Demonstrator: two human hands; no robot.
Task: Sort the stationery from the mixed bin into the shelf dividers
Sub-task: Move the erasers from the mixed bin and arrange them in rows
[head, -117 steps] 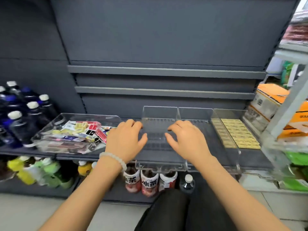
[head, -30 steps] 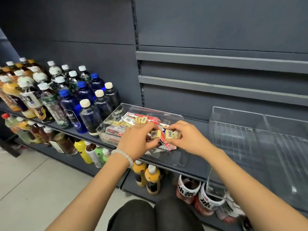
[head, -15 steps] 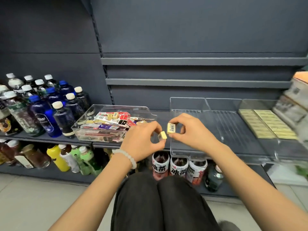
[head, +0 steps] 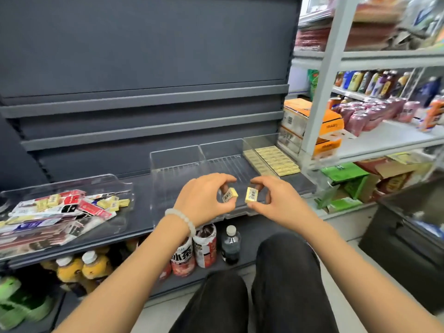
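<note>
My left hand (head: pixel 203 204) pinches a small yellow eraser (head: pixel 230 194) with a barcode label. My right hand (head: pixel 280 200) pinches a second yellow eraser (head: pixel 251 195) beside it. Both hands hover in front of the clear shelf dividers (head: pixel 176 155) on the dark shelf. The two left compartments hold nothing; the rightmost one holds rows of yellow erasers (head: pixel 274 160). The clear mixed bin (head: pixel 105 180) sits at the left, with packaged stationery (head: pixel 55 217) and several loose yellow erasers in it.
Bottles (head: pixel 230 245) and yellow drinks (head: pixel 83 267) stand on the lower shelf under my hands. A white rack (head: pixel 319 92) with pink cans and orange boxes (head: pixel 326 123) stands to the right. My dark-trousered knees are at the bottom.
The view has swung right, from the bin toward the dividers. Both hands, each holding an eraser taken from the bin, have moved right, in front of the dividers.
</note>
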